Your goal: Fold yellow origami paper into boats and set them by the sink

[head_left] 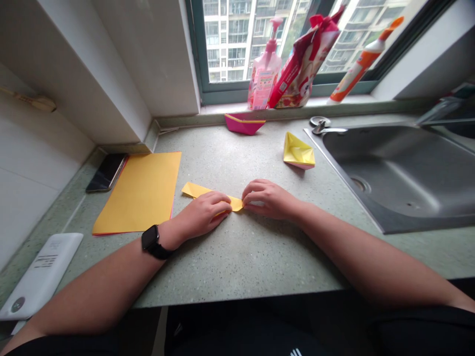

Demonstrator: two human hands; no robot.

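A folded strip of yellow-orange paper [196, 190] lies on the counter between my hands. My left hand [208, 212], with a black watch on the wrist, is closed over its middle and hides part of it. The fingers of my right hand [267, 198] pinch the strip's right end. Left of my hands lies a stack of orange paper sheets [141, 193], with a red edge showing underneath. Behind my hands stand a pink paper boat [245, 125] and, farther right, a yellow paper boat [299, 151] with a pinkish underside.
On the right is a steel sink [415, 173] with a drain fitting [322, 126] at its corner. A pump bottle [265, 74], a red bag [304, 64] and an orange-white bottle [361, 64] line the windowsill. A phone [107, 172] and white power bank [42, 274] lie left.
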